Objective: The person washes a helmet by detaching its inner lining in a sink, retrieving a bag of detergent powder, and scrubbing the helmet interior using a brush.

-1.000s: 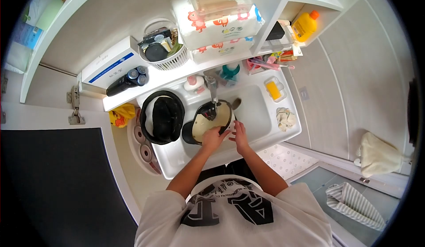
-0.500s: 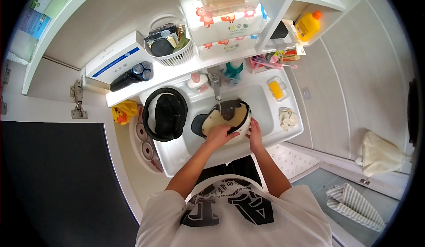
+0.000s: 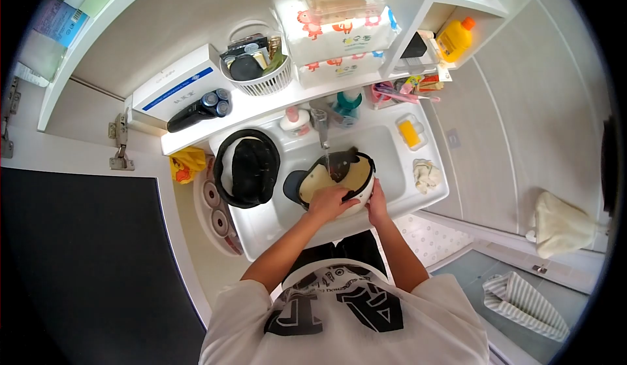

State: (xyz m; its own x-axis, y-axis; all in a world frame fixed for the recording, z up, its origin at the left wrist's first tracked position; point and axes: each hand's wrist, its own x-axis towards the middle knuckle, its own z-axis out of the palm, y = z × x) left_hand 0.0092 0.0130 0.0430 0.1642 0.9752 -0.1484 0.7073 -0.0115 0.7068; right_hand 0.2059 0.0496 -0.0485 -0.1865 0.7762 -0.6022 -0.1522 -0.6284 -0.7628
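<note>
A white helmet [image 3: 362, 192] lies upside down in the sink [image 3: 390, 169], its cream inside facing up and its dark visor [image 3: 294, 186] pointing left. A thin stream runs from the tap [image 3: 320, 122] into it. My left hand [image 3: 328, 203] is over the near rim, closed on it with fingers reaching inside; some fingertips are hidden. On the right outer side of the shell, my right hand [image 3: 377, 207] grips the helmet. A black padded helmet liner [image 3: 251, 169] sits on the sink's left edge.
Behind the tap stand a pump bottle [image 3: 295, 123] and a teal bottle [image 3: 347, 107]. A yellow soap bar [image 3: 409, 133] and a crumpled cloth [image 3: 426, 175] lie on the right ledge. The shelf above holds a shaver [image 3: 199, 110] and a basket [image 3: 264, 82]. An open cabinet door [image 3: 85, 247] is at left.
The helmet has tilted slightly, with more of its white outer side showing by my right hand. My left hand has shifted a little right along the near rim. Water still runs.
</note>
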